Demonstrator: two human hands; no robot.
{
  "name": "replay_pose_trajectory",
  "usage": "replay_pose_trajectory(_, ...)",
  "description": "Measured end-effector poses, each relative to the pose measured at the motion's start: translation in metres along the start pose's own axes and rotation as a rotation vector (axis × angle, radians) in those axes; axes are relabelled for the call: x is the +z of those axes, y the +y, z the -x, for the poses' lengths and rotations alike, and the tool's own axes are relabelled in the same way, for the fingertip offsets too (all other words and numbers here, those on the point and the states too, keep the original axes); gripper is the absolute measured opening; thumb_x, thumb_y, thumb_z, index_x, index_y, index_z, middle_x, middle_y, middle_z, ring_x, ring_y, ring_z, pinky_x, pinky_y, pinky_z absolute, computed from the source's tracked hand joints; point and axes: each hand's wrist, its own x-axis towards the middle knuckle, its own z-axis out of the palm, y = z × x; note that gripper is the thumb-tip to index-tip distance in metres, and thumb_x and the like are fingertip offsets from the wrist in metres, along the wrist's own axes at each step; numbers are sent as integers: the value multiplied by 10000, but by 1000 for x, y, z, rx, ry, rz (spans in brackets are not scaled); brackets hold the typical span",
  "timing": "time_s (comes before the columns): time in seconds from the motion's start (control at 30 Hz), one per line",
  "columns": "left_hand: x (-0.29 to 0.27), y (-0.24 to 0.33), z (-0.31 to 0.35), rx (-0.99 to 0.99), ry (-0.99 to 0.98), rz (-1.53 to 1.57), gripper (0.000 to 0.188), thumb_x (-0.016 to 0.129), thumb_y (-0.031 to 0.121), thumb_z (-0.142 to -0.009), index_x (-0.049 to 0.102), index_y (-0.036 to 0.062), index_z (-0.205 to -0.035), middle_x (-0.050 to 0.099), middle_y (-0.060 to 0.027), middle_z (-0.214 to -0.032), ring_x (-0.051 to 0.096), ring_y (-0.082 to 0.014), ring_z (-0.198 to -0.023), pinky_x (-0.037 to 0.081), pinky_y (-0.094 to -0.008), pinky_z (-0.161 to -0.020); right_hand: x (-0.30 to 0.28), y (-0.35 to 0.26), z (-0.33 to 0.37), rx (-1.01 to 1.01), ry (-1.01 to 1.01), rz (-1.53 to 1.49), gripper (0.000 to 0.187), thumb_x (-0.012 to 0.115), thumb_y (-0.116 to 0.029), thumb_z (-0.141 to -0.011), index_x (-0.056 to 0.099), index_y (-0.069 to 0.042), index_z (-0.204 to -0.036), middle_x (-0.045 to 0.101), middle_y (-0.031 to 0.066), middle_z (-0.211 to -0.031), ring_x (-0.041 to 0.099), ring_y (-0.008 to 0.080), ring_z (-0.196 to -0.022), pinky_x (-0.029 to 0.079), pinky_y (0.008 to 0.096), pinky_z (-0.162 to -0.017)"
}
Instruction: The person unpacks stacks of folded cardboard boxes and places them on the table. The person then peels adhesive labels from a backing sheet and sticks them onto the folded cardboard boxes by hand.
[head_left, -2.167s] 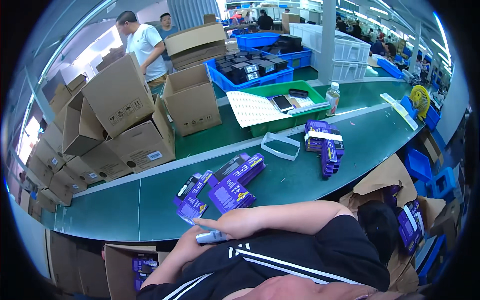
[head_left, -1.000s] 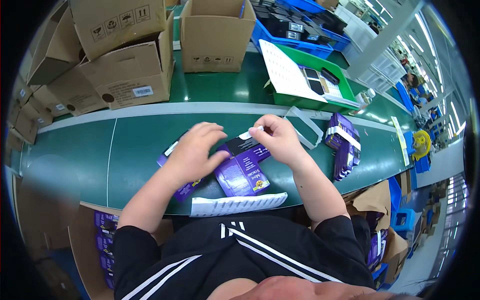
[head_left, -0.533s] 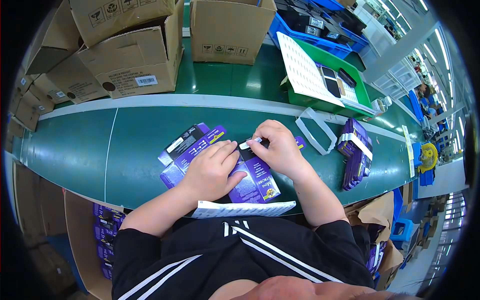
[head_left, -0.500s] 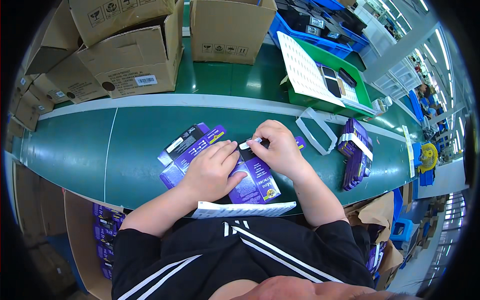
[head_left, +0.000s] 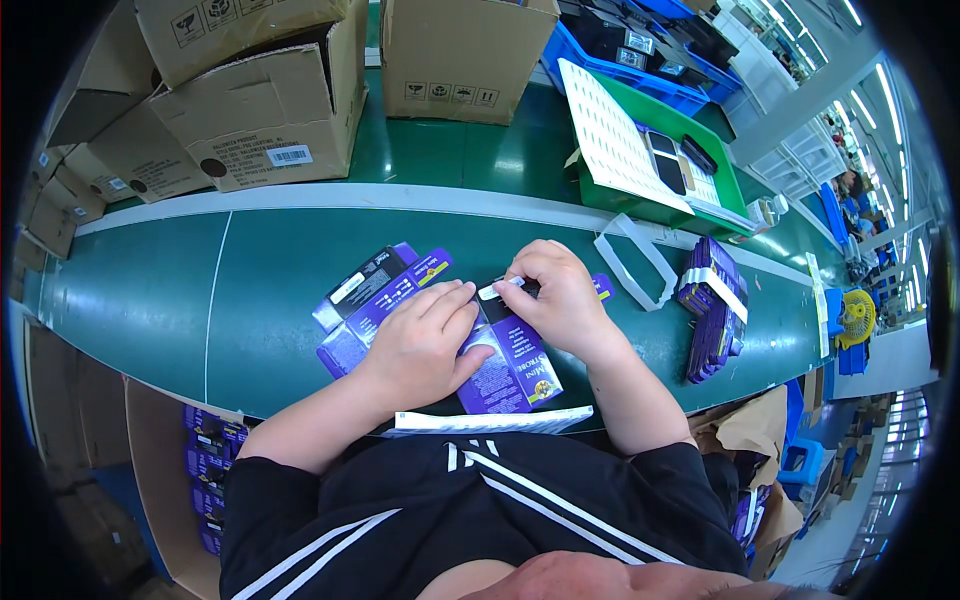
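Observation:
Two flat, unfolded purple cartons lie on the green table in front of me. My left hand (head_left: 425, 340) rests palm down across them with its fingers stretched out. The left carton (head_left: 345, 345) has a black panel bearing a white sticker (head_left: 347, 288). On the right carton (head_left: 495, 385), my right hand (head_left: 560, 300) pinches a white sticker (head_left: 489, 292) between thumb and fingers, against the black panel. Part of that panel is hidden under the fingers. Between the cartons and my body is a white printed sheet (head_left: 490, 420), seen nearly edge-on.
A white paper loop (head_left: 635, 265) lies right of my hands, beside a banded stack of purple cartons (head_left: 712, 315). Behind stands a green bin (head_left: 625, 190) with phones in it. Cardboard boxes (head_left: 270, 110) line the far left. An open box (head_left: 160, 470) of purple cartons is below left.
The view has shifted very slightly. Both hands keep the same place and pose on the cartons, and the right fingers are still at the sticker.

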Motion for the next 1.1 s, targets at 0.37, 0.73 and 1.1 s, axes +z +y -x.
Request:
replay_pose_trajectory(0.37,-3,1,-8,63,-58,-61,462,720,210,-801,619,-20,-1189,612,-161,-1203,583,-309,-1123,463,-393,-1001,-5,-3,1,21,68,59,74,712,-72,-794,683,-15,-757,618,89,-800,592,235,-769,489,323,-718)
replay_pose_trajectory(0.73,-7,5,-16,63,-105,-85,443,699,180,-791,618,-31,-1172,596,-160,-1161,573,-320,-1074,457,-404,-994,-14,12,-2,70,-29,19,81,700,-25,-792,635,-3,-748,570,69,-790,535,177,-661,452,273,-596)
replay_pose_trajectory(1.1,2,8,-23,68,-130,-156,416,664,175,-815,623,-9,-1186,567,-163,-1044,550,-303,-949,457,-383,-902,-18,12,-8,83,-92,27,104,689,-20,-801,621,2,-726,564,60,-767,506,163,-620,439,280,-571)
